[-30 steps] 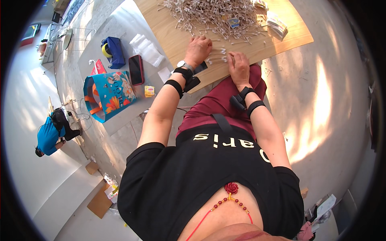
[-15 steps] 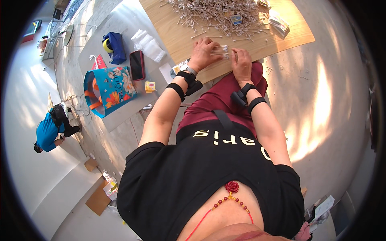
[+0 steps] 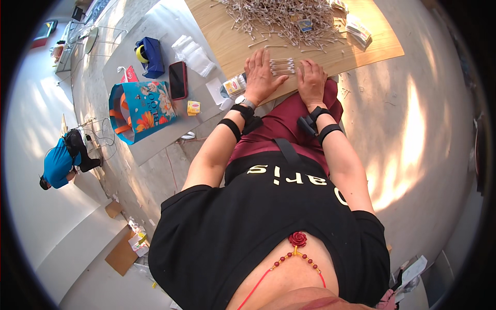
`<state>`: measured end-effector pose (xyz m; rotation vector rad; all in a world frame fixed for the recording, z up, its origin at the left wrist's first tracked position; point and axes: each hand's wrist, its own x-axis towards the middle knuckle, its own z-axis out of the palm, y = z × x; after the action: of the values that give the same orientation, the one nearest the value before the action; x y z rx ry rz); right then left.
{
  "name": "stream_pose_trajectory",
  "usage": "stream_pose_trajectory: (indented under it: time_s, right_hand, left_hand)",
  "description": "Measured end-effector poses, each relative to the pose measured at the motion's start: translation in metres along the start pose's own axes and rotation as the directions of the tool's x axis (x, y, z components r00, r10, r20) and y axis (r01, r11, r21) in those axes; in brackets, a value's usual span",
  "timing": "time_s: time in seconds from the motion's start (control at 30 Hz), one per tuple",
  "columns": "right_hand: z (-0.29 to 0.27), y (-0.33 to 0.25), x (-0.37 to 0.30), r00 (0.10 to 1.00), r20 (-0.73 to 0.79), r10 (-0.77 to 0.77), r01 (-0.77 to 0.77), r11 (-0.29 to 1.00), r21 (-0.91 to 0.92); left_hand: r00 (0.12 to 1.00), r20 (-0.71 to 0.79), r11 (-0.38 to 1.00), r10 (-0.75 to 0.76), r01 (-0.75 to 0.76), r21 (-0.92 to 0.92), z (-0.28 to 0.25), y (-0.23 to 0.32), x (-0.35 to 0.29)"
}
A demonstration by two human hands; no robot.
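Rests left hand (image 3: 261, 78) and right hand (image 3: 311, 83) loose and flat by one neat swab row (image 3: 282, 66), with a messy pile (image 3: 281, 20) left.

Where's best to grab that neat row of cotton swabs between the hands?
Probably pinch the row of cotton swabs across its near and far edges, coming from above: they lie side by side, running left to right, so squeezing there should press them together.

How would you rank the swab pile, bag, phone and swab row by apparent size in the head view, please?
Largest to smallest:
1. Swab pile
2. Bag
3. Phone
4. Swab row
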<state>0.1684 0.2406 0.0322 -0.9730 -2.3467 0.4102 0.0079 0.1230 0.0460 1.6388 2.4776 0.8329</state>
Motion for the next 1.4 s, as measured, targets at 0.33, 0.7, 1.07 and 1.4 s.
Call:
stream_pose_trajectory:
  time_s: [0.33, 0.7, 1.07, 1.4]
  right_hand:
    - [0.013, 0.004, -0.005, 0.943, 0.334, -0.008, 0.137, 0.92, -0.366]
    - [0.018, -0.007, 0.004, 0.919, 0.393, 0.013, 0.183, 0.871, -0.455]
    - [0.023, -0.003, 0.002, 0.913, 0.407, -0.034, 0.219, 0.881, -0.419]
    - [0.023, -0.005, 0.002, 0.919, 0.395, -0.022, 0.203, 0.883, -0.423]
  left_hand:
    - [0.994, 0.077, 0.949, -0.078, 0.051, 0.31, 0.022, -0.007, -0.026]
    - [0.99, 0.075, 0.955, -0.118, 0.092, 0.281, 0.029, -0.002, -0.019]
    - [0.99, 0.102, 0.968, -0.098, 0.071, 0.241, 0.031, -0.001, -0.021]
    - [0.988, 0.096, 0.969, -0.12, 0.096, 0.226, 0.029, -0.001, -0.021]
